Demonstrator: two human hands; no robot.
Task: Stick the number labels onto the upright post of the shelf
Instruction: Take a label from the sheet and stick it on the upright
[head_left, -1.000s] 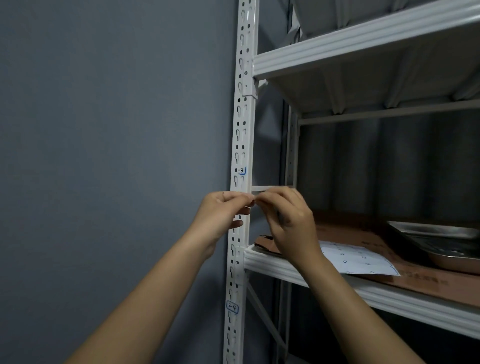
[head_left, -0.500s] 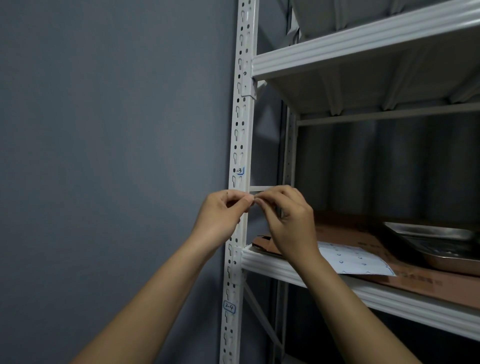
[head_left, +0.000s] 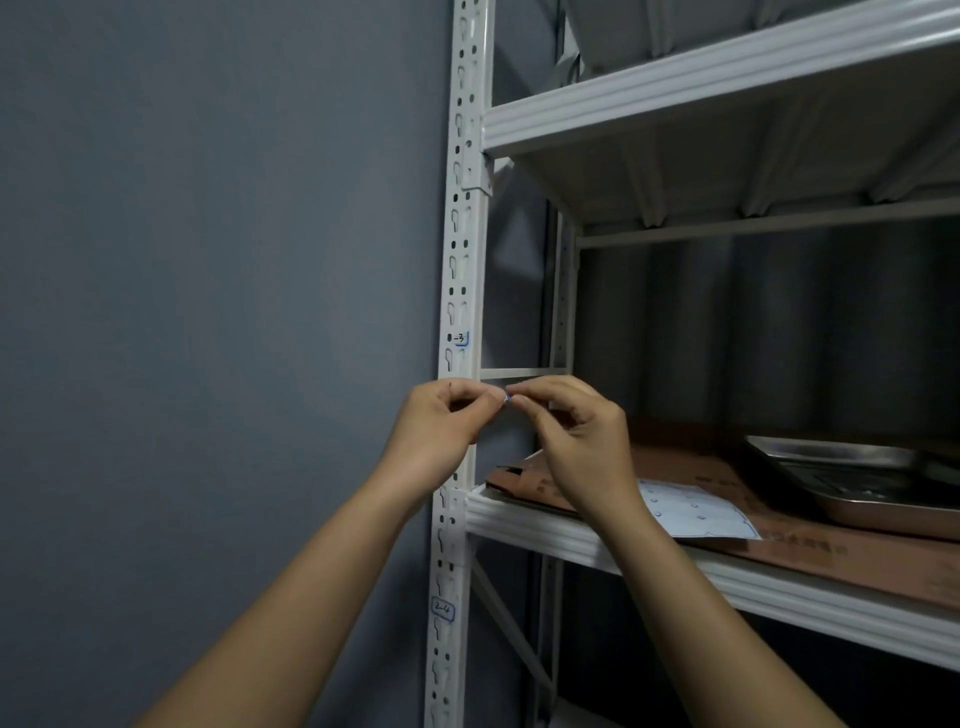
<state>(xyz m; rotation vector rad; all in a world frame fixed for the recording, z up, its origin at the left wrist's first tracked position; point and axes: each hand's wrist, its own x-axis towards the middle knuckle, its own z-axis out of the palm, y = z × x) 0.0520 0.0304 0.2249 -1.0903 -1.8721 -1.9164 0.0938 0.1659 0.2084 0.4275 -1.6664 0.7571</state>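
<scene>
Between the two hands sits a tiny label, white with a blue edge, pinched at the fingertips. The left hand curls its thumb and forefinger onto it from the left; the right hand meets it from the right with thumb and forefinger closed on the same scrap, the other fingers loosely bent. The label is too small to read, and how much of it each hand holds cannot be told. It hangs just in front of the upright post, a little to the right of the post's face and not stuck to it.

Compared with half a second ago, both hands have drifted slightly right and the blue edge of the label now shows between the fingertips, where before they hid it.

Count: two hands, one label in the grip, and two labels already on the post. The upper stuck label reads "-3" and sits above the hands; the lower stuck label, reading "2-4", sits below the near shelf board.

On that board, behind the right wrist, lies one white label sheet on brown cardboard. Farther right rests one metal tray. A second shelf board runs overhead, and a grey wall fills the left.
</scene>
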